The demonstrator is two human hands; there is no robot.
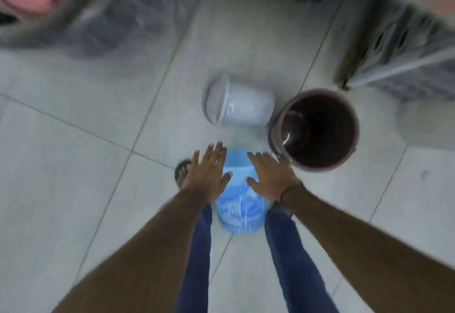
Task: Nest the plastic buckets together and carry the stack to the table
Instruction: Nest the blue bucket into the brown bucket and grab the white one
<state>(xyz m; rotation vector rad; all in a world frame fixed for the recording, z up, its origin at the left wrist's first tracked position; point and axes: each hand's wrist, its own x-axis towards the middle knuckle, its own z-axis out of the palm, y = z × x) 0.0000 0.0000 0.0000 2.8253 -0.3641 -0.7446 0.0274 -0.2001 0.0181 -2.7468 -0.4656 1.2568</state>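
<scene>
Plastic buckets, three of them, sit on the pale tiled floor [86, 189] around the middle of the frame. The blue bucket [240, 204] is lowest, between the person's legs in dark blue trousers [197, 263]; its wall is light blue with fine vertical ribbing and paler mottled patches, though motion blur softens the detail and which way its mouth faces cannot be told. Above it, just left of centre, the white bucket [242, 104] lies on its side with its rimmed mouth turned toward the left of the frame. Just beside that, to the right of centre, the dark brown bucket [317, 128] stands upright, its glossy, dark interior open to the camera. The left hand [206, 177] and right hand [270, 179] are both spread flat with fingers extended, palms down, over the two sides of the blue bucket; neither grips anything, and whether they touch it cannot be told.
</scene>
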